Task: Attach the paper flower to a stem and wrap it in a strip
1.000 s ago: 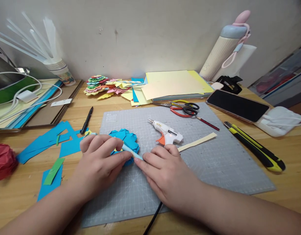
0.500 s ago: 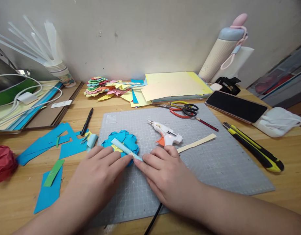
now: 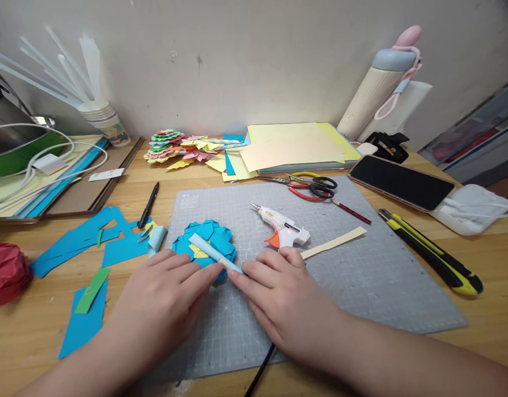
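Note:
A light blue paper roll (image 3: 208,248) lies aslant above a blue paper flower (image 3: 220,234) with a yellow centre. My left hand (image 3: 165,298) is closed, its index fingertip pressing the roll near a small cream-coloured patch. From the other side my right hand (image 3: 282,300) pinches the roll's lower right end between its fingers. The undersides of both hands and the thumbs are mostly hidden. Just beyond the right hand lies a white hot glue gun (image 3: 284,226) with an orange trigger. A cream paper strip (image 3: 334,242) rests to the right of it on the grey cutting mat (image 3: 361,281).
Scissors (image 3: 320,186), a pencil (image 3: 351,211) and a utility knife (image 3: 431,251) lie to the right, near a phone (image 3: 402,182). Blue paper pieces (image 3: 82,237) and a black pen (image 3: 148,205) are at left. Stacked paper (image 3: 299,143) and a bottle (image 3: 375,91) stand behind.
Both hands keep nearly the same grip on the paper roll. The whole view has shifted very slightly; nothing has been taken up or let go.

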The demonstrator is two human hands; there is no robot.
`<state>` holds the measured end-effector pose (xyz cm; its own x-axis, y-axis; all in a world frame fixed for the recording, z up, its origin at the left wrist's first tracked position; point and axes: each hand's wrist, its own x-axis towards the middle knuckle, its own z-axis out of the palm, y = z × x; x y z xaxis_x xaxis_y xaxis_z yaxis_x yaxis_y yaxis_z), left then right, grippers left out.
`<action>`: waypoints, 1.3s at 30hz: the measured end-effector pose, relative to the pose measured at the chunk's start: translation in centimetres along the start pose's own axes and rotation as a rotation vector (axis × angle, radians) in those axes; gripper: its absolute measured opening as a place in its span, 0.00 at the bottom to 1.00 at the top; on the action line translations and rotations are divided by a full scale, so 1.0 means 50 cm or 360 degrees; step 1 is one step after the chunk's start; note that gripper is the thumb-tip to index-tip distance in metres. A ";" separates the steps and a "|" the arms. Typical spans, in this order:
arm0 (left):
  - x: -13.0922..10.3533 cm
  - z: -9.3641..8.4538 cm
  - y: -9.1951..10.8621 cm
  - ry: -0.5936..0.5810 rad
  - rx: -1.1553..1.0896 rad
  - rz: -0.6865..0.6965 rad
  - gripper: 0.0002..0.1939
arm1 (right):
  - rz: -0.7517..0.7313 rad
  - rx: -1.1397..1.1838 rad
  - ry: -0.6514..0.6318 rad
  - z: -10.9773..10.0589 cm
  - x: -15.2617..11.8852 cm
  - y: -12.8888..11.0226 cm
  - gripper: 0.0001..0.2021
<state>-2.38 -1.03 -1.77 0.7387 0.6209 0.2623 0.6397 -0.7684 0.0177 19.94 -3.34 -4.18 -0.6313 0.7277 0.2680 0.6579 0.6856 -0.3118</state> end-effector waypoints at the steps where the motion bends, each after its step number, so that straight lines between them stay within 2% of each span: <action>1: 0.001 0.001 0.000 0.0000 0.0005 0.0009 0.12 | 0.0000 -0.0001 0.0002 0.000 0.000 -0.001 0.16; 13: 0.010 0.006 -0.002 0.0015 -0.0006 0.0023 0.12 | 0.0002 0.0034 -0.0001 0.002 0.000 0.000 0.16; 15: 0.011 0.005 0.000 0.0023 -0.0010 0.0035 0.12 | -0.0009 0.0070 0.0063 -0.004 -0.001 0.003 0.16; 17: 0.011 0.003 0.001 0.0037 -0.0013 0.0045 0.11 | 0.0020 0.0111 0.0213 -0.018 -0.003 0.010 0.15; 20: 0.009 -0.001 0.001 0.0065 -0.0009 -0.0001 0.10 | 0.0149 0.0150 0.0359 -0.048 -0.008 0.032 0.12; 21: 0.007 -0.002 -0.001 0.0078 -0.0020 -0.0033 0.09 | 0.0192 0.0147 0.0307 -0.059 -0.011 0.040 0.11; 23: 0.004 -0.007 -0.003 0.0105 -0.0066 -0.0103 0.08 | 0.0252 0.0086 0.0042 -0.075 -0.017 0.056 0.12; 25: 0.003 -0.011 -0.004 0.0131 -0.0122 -0.0162 0.08 | 0.0289 -0.0036 -0.0262 -0.084 -0.022 0.069 0.17; 27: 0.004 -0.015 0.001 0.0145 -0.0207 -0.0212 0.08 | 0.0303 -0.0136 -0.0442 -0.086 -0.025 0.081 0.21; 30: 0.013 -0.025 0.026 -0.0005 -0.0577 -0.0358 0.10 | 0.0293 -0.0201 -0.0464 -0.086 -0.026 0.093 0.18; 33: 0.024 -0.039 0.068 -0.0336 -0.1125 -0.0701 0.12 | 0.0237 -0.0232 -0.0332 -0.096 -0.025 0.090 0.16; 35: 0.028 -0.046 0.094 -0.0456 -0.1496 -0.0900 0.18 | 0.0149 -0.0280 -0.0232 -0.104 -0.025 0.072 0.15; 37: 0.027 -0.049 0.113 -0.0466 -0.1837 -0.0955 0.19 | 0.0017 -0.0376 -0.0143 -0.107 -0.023 0.040 0.15; 39: 0.021 -0.048 0.122 -0.0394 -0.2050 -0.0925 0.15 | -0.0153 -0.0447 -0.0050 -0.103 -0.017 0.000 0.14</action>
<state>1.79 -5.45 0.95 0.5470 0.7975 -0.2546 0.3224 0.0799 0.9432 22.58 -3.84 0.28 -0.7056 0.6613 0.2545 0.6796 0.7332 -0.0209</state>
